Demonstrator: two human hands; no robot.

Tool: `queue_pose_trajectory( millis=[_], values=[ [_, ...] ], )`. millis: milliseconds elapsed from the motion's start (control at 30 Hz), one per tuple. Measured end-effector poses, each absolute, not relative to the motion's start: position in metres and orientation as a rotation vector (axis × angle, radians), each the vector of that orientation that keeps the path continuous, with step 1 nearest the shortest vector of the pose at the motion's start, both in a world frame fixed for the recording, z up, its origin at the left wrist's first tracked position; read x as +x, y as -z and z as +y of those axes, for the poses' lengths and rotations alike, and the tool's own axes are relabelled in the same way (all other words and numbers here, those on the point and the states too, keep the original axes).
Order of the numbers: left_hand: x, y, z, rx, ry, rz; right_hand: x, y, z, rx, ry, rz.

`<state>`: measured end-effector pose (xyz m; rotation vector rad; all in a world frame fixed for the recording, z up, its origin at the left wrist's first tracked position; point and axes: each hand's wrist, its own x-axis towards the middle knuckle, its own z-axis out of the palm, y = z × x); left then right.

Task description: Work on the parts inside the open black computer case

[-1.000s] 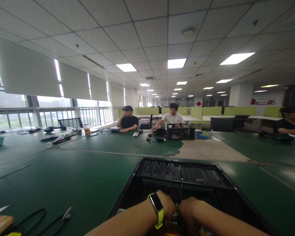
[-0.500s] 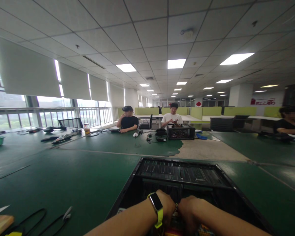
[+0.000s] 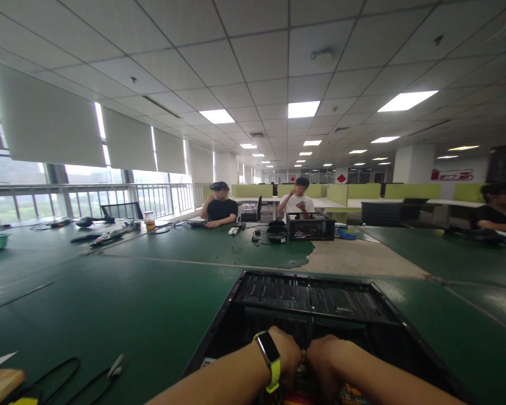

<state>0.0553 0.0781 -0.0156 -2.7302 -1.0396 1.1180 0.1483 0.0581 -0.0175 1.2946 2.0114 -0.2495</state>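
Barely shifted since earlier, left hand (image 3: 287, 360) and right hand (image 3: 325, 365) side by side, reaching down into case (image 3: 312, 301) just ahead on mat (image 3: 109, 304), grip hidden, cannot tell.

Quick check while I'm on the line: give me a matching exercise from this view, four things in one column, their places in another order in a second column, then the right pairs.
Things:
1. left hand
2. black cable
3. black crate
4. glass jar

Places:
A. far down the table, left side, toward the windows
B. inside the open computer case, knuckles against the right hand
C. far end of the table, in front of the seated person in white
D. near left on the green mat, loose

Pairs: 1-B, 2-D, 3-C, 4-A
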Motion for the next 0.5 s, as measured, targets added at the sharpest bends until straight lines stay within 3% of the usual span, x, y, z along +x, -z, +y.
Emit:
queue_pose_trajectory(
  millis=[500],
  values=[
    [0.0558, 0.0149, 0.0791, -2.741, -1.104, -1.069, 0.1512, 0.0172, 0.0588, 1.302, 0.241, 2.087]
  ],
)
